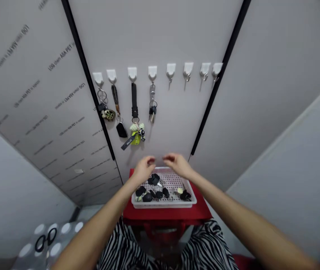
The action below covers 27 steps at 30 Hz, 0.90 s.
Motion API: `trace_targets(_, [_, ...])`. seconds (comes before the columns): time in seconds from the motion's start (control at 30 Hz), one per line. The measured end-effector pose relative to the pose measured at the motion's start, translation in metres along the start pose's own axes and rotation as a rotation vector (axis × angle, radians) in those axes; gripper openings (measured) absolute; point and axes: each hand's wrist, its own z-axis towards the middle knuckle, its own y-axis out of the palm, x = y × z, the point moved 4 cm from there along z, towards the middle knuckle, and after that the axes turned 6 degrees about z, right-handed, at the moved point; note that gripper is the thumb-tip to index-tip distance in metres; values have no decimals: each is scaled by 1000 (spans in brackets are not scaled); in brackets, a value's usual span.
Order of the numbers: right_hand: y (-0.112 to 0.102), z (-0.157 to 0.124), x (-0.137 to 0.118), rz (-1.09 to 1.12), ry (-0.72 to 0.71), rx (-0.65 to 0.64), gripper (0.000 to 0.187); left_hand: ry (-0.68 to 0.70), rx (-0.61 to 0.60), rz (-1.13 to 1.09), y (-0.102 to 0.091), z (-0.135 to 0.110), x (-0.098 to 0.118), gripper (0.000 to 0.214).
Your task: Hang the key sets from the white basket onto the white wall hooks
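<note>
My left hand [143, 170] hovers over the back left of a white perforated basket [164, 204], fingers curled around a black key fob [154, 179] that hangs below it. My right hand [178, 163] is beside it over the basket's back edge, fingers bent in a loose pinch; what it holds, if anything, I cannot make out. Several black key fobs [152, 194] lie in the basket. On the wall above is a row of white hooks [171, 69]; the left ones carry keychains [135, 129], the right ones are bare.
The basket stands on a red stool [167, 214] against the grey wall. Black vertical strips [86, 71] divide the wall panels. A grey cushion with white dots [47, 234] lies at lower left. Zebra-striped fabric [128, 249] covers my lap.
</note>
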Motion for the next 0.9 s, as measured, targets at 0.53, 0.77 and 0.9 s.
trace_targets(0.53, [46, -51, 62, -347, 118, -178, 25, -196, -251, 226, 55, -28, -51, 18])
trace_targets(0.77, [33, -56, 52, -141, 92, -215, 26, -161, -359, 1, 47, -37, -48, 28])
trace_targets(0.9, [32, -61, 51, -315, 44, -464, 32, 61, -544, 238, 41, -50, -36, 26])
